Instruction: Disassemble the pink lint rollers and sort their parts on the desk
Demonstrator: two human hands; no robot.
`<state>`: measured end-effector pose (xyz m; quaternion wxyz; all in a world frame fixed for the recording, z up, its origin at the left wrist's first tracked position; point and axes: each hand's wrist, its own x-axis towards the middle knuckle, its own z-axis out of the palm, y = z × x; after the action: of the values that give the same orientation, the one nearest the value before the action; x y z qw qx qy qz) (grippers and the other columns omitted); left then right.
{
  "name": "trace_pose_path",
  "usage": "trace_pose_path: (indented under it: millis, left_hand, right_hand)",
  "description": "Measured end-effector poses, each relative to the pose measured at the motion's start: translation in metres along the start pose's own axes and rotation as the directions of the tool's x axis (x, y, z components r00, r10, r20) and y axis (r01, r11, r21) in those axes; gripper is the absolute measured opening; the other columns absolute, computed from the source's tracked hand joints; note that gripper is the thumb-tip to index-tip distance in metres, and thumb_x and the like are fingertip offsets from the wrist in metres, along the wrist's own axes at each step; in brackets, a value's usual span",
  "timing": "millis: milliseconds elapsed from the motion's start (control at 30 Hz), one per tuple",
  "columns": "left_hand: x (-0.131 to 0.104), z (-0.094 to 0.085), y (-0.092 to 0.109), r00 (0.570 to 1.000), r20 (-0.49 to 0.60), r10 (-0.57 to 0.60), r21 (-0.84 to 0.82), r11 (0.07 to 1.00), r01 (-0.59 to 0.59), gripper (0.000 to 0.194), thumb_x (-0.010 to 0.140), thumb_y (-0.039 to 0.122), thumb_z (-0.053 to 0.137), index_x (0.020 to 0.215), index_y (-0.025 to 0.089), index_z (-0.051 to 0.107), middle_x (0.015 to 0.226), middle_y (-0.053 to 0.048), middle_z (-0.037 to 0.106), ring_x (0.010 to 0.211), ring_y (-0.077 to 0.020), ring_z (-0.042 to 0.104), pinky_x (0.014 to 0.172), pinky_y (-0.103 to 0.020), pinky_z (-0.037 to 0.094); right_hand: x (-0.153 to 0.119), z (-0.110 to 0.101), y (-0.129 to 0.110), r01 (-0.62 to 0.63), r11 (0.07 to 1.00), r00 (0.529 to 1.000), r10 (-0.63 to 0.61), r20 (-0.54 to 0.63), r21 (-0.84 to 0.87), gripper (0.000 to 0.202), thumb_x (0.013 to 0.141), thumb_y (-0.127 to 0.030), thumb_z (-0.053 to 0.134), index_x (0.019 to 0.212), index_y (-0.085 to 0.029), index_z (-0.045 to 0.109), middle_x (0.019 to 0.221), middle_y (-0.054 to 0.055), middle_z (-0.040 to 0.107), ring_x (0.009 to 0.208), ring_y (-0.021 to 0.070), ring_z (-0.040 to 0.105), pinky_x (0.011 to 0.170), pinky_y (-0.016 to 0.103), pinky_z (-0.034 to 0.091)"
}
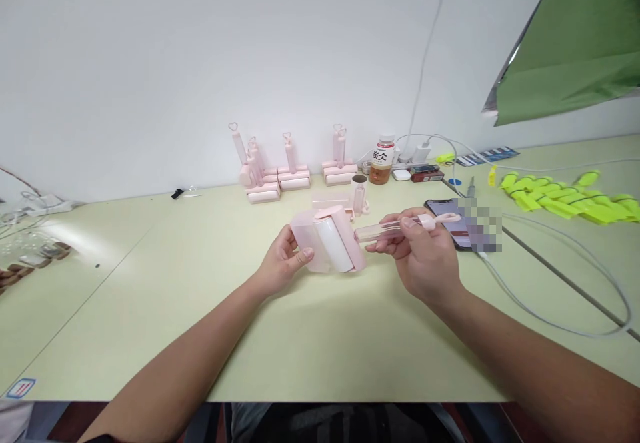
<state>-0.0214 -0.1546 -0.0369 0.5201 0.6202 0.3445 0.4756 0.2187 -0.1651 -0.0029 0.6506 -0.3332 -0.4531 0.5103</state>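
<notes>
My left hand [287, 260] is closed on a lint roller [330, 243], a white roll in a pink holder with a translucent cover. Its thumb presses on the cover, and the roller is tilted above the table. Closed around a clear pinkish handle [383, 231] with a pink loop at its outer end is my right hand [420, 250]. The handle's inner end meets the pink holder's side; whether the two are joined I cannot tell. Just behind the roller lie a translucent cover [330, 200] and a short upright tube [359, 196].
Several pink lint rollers [294, 180] stand along the wall. A drink bottle [383, 160] is to their right. A phone [447, 220] with a white cable [550, 323] lies beside my right hand. Yellow-green strips [570, 196] lie far right, and a green sheet [575, 50] hangs above.
</notes>
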Motion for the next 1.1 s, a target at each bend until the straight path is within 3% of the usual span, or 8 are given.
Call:
trace_pose_path:
  millis: [133, 400, 700, 767, 967, 1100]
  left_hand:
    - [-0.001, 0.002, 0.000, 0.999, 0.042, -0.017, -0.016, 1.000, 0.018, 0.063, 0.082, 0.041, 0.069, 0.136, 0.023, 0.042, 0.138, -0.013, 0.051, 0.124, -0.0259, 0.050, 0.100, -0.039, 0.043]
    - [-0.001, 0.002, -0.006, 0.998, 0.057, -0.003, -0.024, 1.000, 0.005, 0.068, 0.079, 0.041, 0.073, 0.135, 0.021, 0.039, 0.137, -0.015, 0.050, 0.122, -0.0280, 0.051, 0.093, -0.038, 0.046]
    - [-0.007, -0.001, 0.000, 1.000, -0.007, -0.014, 0.230, 0.973, 0.015, 0.064, 0.076, 0.044, 0.076, 0.126, 0.019, 0.044, 0.119, -0.011, 0.059, 0.102, -0.0231, 0.058, 0.079, -0.032, 0.049]
    - [-0.007, 0.002, 0.000, 0.999, 0.017, -0.036, 0.175, 0.984, 0.032, 0.064, 0.075, 0.042, 0.077, 0.125, 0.018, 0.045, 0.121, -0.012, 0.059, 0.106, -0.0252, 0.058, 0.083, -0.034, 0.049]
    - [-0.006, 0.018, -0.004, 0.986, 0.127, -0.108, -0.229, 0.964, 0.135, 0.063, 0.073, 0.039, 0.079, 0.125, 0.019, 0.050, 0.127, -0.015, 0.061, 0.114, -0.0309, 0.059, 0.090, -0.041, 0.049]
    - [-0.005, 0.019, -0.007, 0.976, 0.112, -0.186, -0.222, 0.953, 0.207, 0.058, 0.074, 0.043, 0.077, 0.120, 0.017, 0.056, 0.122, -0.015, 0.063, 0.106, -0.0293, 0.062, 0.083, -0.037, 0.051]
  right_hand:
    - [-0.002, -0.001, 0.002, -0.010, 0.999, 1.000, 0.010, 0.003, -0.039, 0.024, 0.084, -0.042, 0.063, 0.086, -0.024, 0.047, 0.088, -0.002, 0.062, 0.058, 0.0113, 0.064, 0.063, 0.035, 0.060]
    - [-0.001, -0.002, 0.008, 0.014, 1.000, 0.999, -0.014, 0.033, -0.008, 0.025, 0.084, -0.043, 0.066, 0.088, -0.024, 0.050, 0.089, -0.002, 0.064, 0.059, 0.0122, 0.066, 0.063, 0.034, 0.061]
    - [-0.002, -0.004, 0.011, 0.024, 0.998, 0.995, -0.029, 0.096, 0.053, 0.022, 0.083, -0.040, 0.069, 0.089, -0.024, 0.056, 0.090, -0.001, 0.067, 0.064, 0.0146, 0.069, 0.066, 0.036, 0.062]
    - [-0.002, -0.004, 0.012, -0.012, 0.998, 0.994, 0.006, 0.113, 0.055, 0.024, 0.083, -0.041, 0.070, 0.089, -0.024, 0.056, 0.090, -0.001, 0.067, 0.062, 0.0142, 0.069, 0.065, 0.036, 0.062]
    - [-0.001, -0.002, 0.018, -0.135, 0.989, 0.984, 0.127, 0.128, 0.054, 0.033, 0.078, -0.048, 0.073, 0.088, -0.022, 0.056, 0.088, 0.000, 0.068, 0.059, 0.0128, 0.067, 0.065, 0.036, 0.062]
    - [0.000, 0.000, 0.021, -0.185, 0.983, 0.972, 0.179, 0.149, 0.021, 0.039, 0.078, -0.055, 0.071, 0.090, -0.019, 0.062, 0.080, 0.002, 0.068, 0.063, 0.0159, 0.069, 0.069, 0.037, 0.062]
